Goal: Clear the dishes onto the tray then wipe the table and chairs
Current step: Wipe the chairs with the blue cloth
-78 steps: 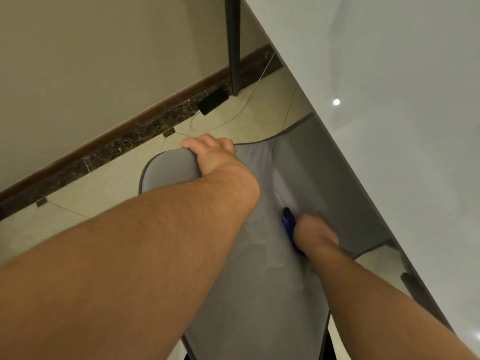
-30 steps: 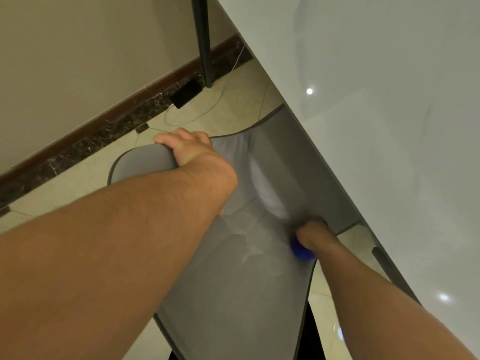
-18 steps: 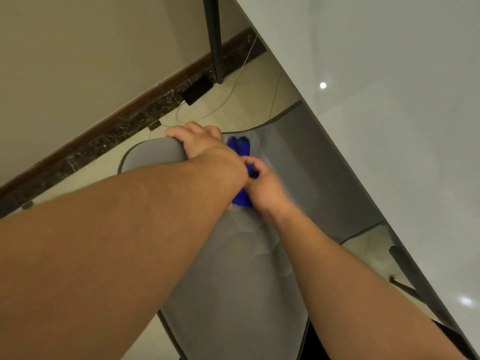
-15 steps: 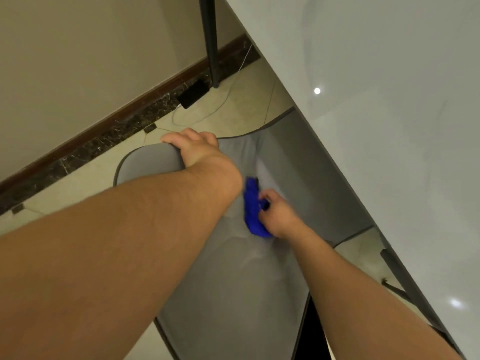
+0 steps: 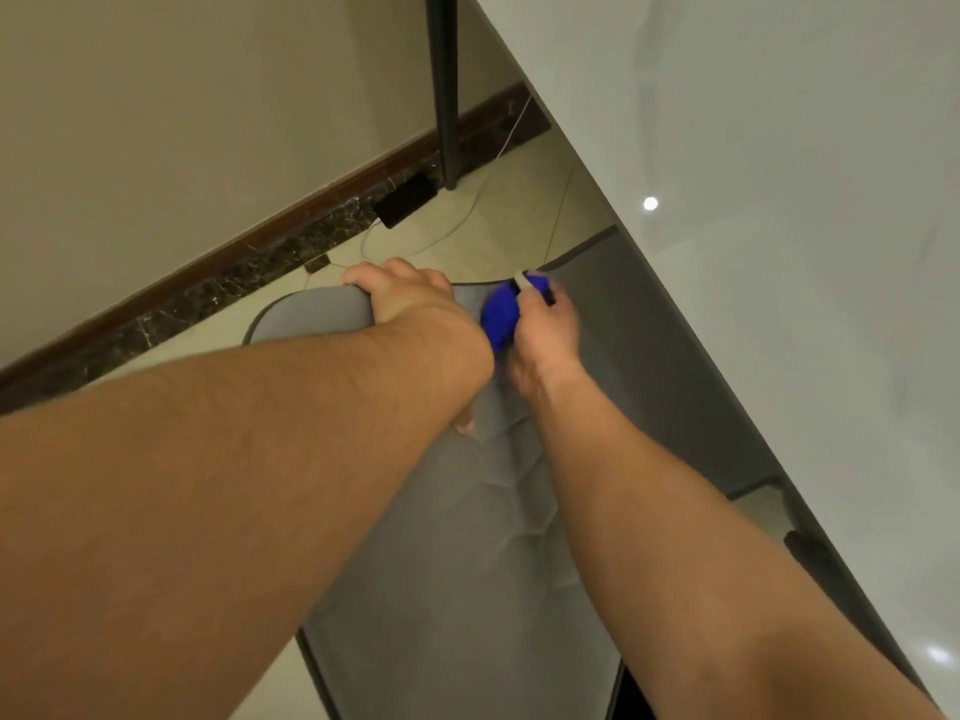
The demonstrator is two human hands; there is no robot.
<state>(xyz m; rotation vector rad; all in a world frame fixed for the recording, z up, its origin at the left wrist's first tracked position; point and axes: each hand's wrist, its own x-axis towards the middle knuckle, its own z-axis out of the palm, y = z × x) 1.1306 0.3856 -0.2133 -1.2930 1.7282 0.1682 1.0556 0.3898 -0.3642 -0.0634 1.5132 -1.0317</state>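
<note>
A grey upholstered chair (image 5: 467,563) stands half under the white table (image 5: 779,200). My left hand (image 5: 410,296) grips the top edge of the chair's backrest, fingers curled over it. My right hand (image 5: 545,330) holds a bunched blue cloth (image 5: 501,317) and presses it against the chair near the top edge of the backrest, right beside my left wrist. Most of the cloth is hidden under my fingers.
A black table leg (image 5: 444,90) stands on the tiled floor (image 5: 493,200) by the wall. A white cable (image 5: 457,220) and a dark plug block (image 5: 405,200) lie near the marble skirting. Another dark chair part (image 5: 810,558) shows under the table edge at right.
My right hand has swept the blue cloth from the seat's right side up the chair to its top edge. My left hand keeps its grip on the backrest.
</note>
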